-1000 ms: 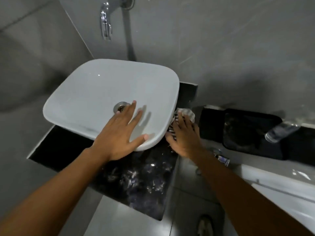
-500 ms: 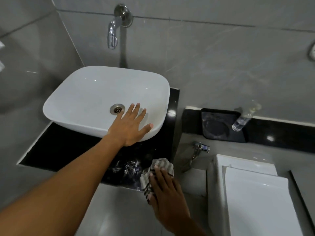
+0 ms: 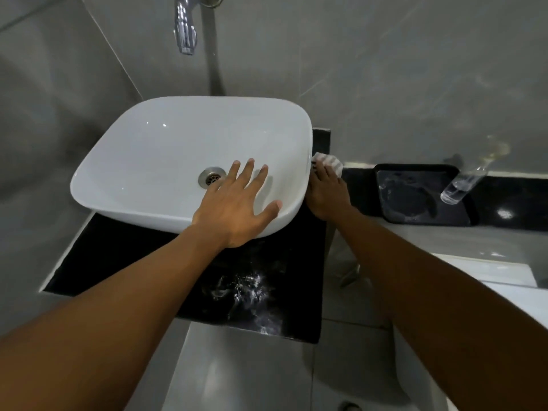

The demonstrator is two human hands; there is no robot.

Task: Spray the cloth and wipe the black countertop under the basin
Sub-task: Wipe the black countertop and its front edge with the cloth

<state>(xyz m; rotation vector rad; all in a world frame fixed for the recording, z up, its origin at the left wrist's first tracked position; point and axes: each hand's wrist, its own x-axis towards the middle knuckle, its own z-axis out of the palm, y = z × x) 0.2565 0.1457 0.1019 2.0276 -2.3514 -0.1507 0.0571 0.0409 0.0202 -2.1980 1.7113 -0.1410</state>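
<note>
A white basin point(image 3: 166, 149) sits on the black countertop point(image 3: 124, 262), which shows wet streaks near its front right. My left hand point(image 3: 237, 206) lies flat with spread fingers on the basin's near right rim. My right hand point(image 3: 327, 194) presses a striped cloth point(image 3: 327, 160) on the counter strip beside the basin's right side; only the cloth's far end shows past my fingers. A clear spray bottle point(image 3: 462, 185) leans on the ledge at the right.
A chrome tap point(image 3: 185, 28) juts from the grey tiled wall above the basin. A black tray point(image 3: 421, 194) rests on the right ledge. A white toilet cistern point(image 3: 489, 277) stands at the lower right, with grey floor tiles below the counter.
My right hand has carried the cloth from the counter's front right edge back along the basin's right side. The left hand has stayed on the basin rim.
</note>
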